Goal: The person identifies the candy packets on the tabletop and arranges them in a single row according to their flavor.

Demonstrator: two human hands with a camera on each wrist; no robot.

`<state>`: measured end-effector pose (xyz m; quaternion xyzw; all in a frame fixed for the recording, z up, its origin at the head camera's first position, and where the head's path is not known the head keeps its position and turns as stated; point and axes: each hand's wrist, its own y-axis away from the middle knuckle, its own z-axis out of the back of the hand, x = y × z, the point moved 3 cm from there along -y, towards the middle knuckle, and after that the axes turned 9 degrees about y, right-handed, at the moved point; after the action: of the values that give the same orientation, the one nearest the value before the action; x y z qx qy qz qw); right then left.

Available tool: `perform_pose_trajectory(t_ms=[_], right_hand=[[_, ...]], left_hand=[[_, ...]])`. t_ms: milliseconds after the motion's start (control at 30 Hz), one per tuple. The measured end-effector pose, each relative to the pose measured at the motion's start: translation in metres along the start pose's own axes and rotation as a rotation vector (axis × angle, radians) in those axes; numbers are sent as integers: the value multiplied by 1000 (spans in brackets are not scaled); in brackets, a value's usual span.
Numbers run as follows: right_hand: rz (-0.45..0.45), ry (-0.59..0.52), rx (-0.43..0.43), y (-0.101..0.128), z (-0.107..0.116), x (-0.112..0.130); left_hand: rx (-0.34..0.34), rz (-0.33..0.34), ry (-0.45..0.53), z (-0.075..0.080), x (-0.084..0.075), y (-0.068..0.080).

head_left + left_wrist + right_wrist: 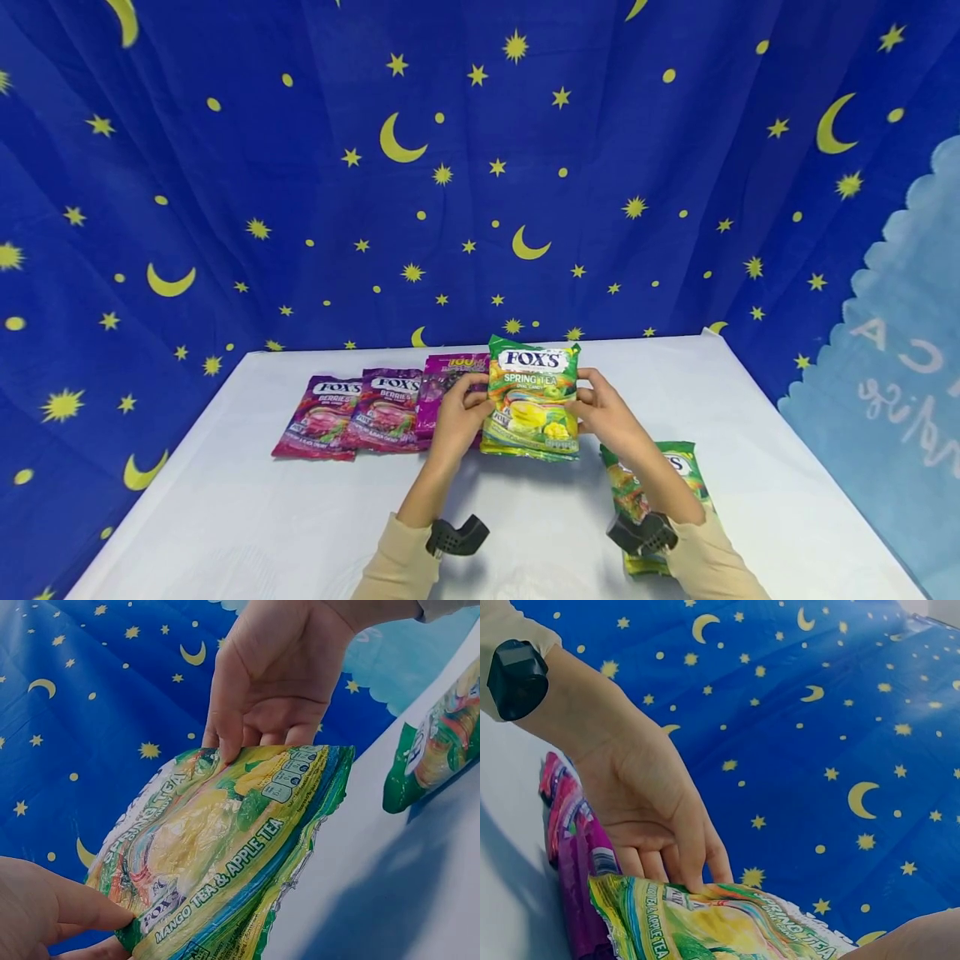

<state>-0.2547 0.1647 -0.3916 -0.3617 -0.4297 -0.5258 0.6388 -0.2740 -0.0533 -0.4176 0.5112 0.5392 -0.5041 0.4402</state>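
Observation:
A green and yellow bag of Fox's Spring Tea candy is held up at the middle of the table, its front towards the head camera. My left hand pinches its left edge and my right hand pinches its right edge. In the left wrist view the candy bag is tilted, with thumbs on its front. A second yellow-green edge shows beneath it; whether that is another bag I cannot tell. Just behind my left hand lies a magenta candy bag, partly covered.
Two purple Fox's Berries bags overlap in a row at the left. Green candy bags lie under my right forearm, partly hidden. A white cloth covers the table. Behind it hangs a blue curtain with moons and stars.

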Motion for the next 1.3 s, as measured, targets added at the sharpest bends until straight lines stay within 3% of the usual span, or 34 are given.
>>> perform_pose_trajectory(t_ms=[633,1133,1300], right_hand=[[30,25,3,7,-3,8],[-3,35,-6,0,-1,0],[-18,25,-6,-4,1,-5]], left_hand=[[12,22,-57,1,0,-1],[-5,-17,-84,1,3,0],[3,-3,-101,-1,4,1]])
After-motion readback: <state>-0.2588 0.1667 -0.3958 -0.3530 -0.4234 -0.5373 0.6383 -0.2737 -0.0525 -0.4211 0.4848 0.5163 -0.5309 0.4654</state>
